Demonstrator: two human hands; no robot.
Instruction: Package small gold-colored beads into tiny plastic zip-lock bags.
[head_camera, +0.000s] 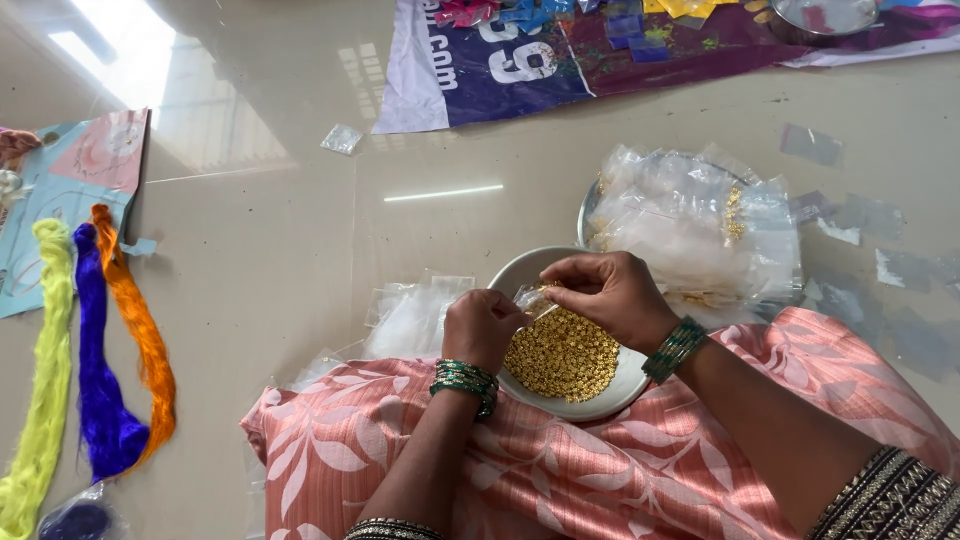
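Presently, the items as seen from the head camera:

Left hand: the left hand (482, 325) was closed in a pinch on the near edge of a small clear packet (530, 300), held over the bowl; green bangles ringed the wrist.

Right hand: the right hand (608, 292) was curled, fingertips gripping the same small clear packet from the far side; a green bangle band sat at its wrist.

Small clear packet: between both hands, just above the gold beads, touching both sets of fingertips.

Bowl: a white bowl (612, 398) rested on the pink leaf-patterned cloth (600, 470) over the person's lap, its far rim toward the floor.

Gold beads: a heap of small gold beads (562, 358) lay in the bowl, below the hands.

Filled packets: a pile of clear packets (700, 225) with gold pieces inside lay on a metal plate (586, 205), just beyond the bowl to the right.

Empty packets: a loose stack of clear empty packets (412, 315) lay on the floor just left of the left hand.

Thread skeins: yellow (45, 380), purple (98, 385) and orange (140, 335) skeins lay side by side near the left edge of the floor, well apart from the hands.

Printed banner: a purple and white banner (520, 60) lay at the far edge of the floor.

Floor: pale glossy floor (280, 230) carried everything; scraps of clear film (860, 215) were scattered toward its right edge.
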